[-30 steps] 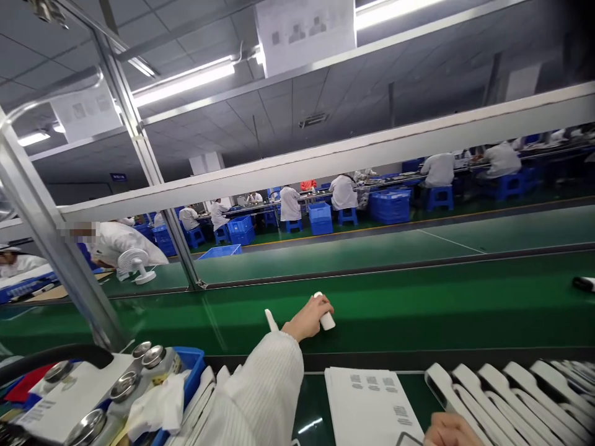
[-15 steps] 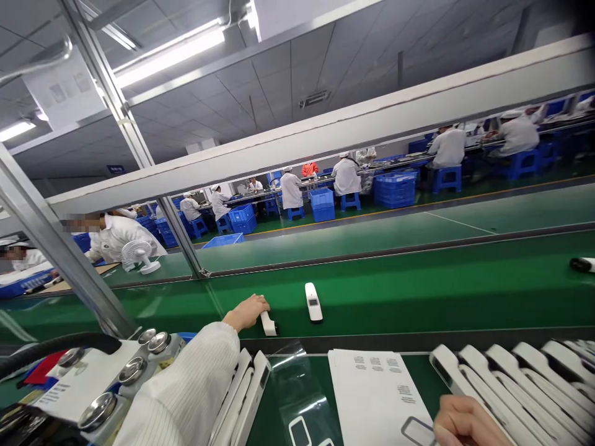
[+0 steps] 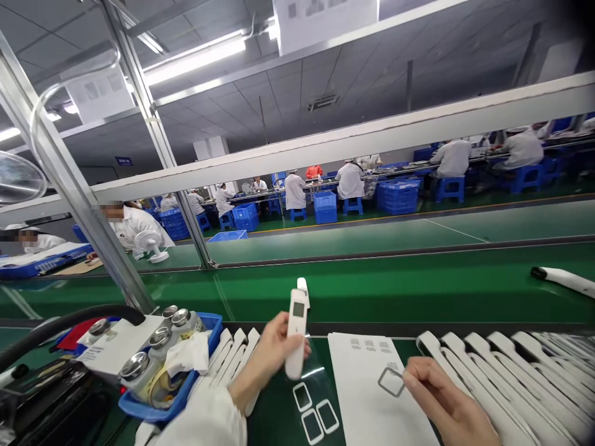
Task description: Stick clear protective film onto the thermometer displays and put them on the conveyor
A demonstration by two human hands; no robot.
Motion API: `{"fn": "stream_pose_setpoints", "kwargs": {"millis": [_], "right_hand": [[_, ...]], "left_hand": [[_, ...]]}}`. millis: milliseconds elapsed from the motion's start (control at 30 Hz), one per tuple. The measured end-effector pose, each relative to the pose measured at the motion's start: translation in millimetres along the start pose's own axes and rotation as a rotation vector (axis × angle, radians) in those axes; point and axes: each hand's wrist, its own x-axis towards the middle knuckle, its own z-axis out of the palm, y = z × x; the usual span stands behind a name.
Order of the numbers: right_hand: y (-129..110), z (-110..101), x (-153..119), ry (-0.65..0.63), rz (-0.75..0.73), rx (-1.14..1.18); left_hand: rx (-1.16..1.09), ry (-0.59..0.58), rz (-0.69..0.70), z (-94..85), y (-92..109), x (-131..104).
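Observation:
My left hand is wrapped round a white handheld device, its small grey screen facing up. In my right hand a thin grey rectangular frame is pinched between thumb and fingertips, over the printed white sheets. Several white-edged frames lie on clear film between the sheets and my left arm. Behind the held device, another white device rests on the green belt.
Rows of white devices stand at the right, with more beside my left forearm. A blue tray of metal-capped bottles sits at the left. Metal posts rise beyond it. People in white work in the background.
My left hand has lifted the white device off the belt and brought it nearer, turned screen up. My right hand has risen with the grey frame. The view has shifted, showing the blue tray.

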Motion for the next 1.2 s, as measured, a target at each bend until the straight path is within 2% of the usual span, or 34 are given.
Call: {"fn": "stream_pose_setpoints", "kwargs": {"millis": [67, 133, 200, 267, 433, 633, 1033, 1200], "right_hand": [[-17.4, 7.0, -1.0, -0.001, -0.002, 0.025], [-30.8, 15.0, -0.7, -0.041, -0.019, 0.030], [-38.7, 23.4, 0.8, -0.104, -0.036, 0.003], [-42.1, 31.7, 2.7, -0.166, -0.043, -0.037], [-42.2, 50.9, 3.0, -0.242, -0.043, -0.042], [-38.2, 63.3, -1.5, -0.288, -0.005, -0.034], [-34.2, 64.8, -4.0, -0.279, 0.009, -0.077], [-30.3, 69.4, -7.2, -0.234, -0.045, -0.119]], "left_hand": [[-0.337, -0.025, -0.066, 37.8, -10.4, -27.3], [-0.490, -0.056, -0.109, 66.5, -24.4, -45.8], [-0.564, -0.062, -0.156, 85.0, -38.3, -55.5], [-0.622, -0.028, -0.212, 94.8, -49.4, -59.3], [-0.597, 0.031, -0.394, 99.0, -58.5, -62.0], [-0.598, 0.092, -0.477, 100.5, -57.8, -65.5], [-0.614, 0.086, -0.461, 102.2, -58.6, -65.9], [-0.598, 0.081, -0.420, 104.7, -65.0, -65.5]]}}
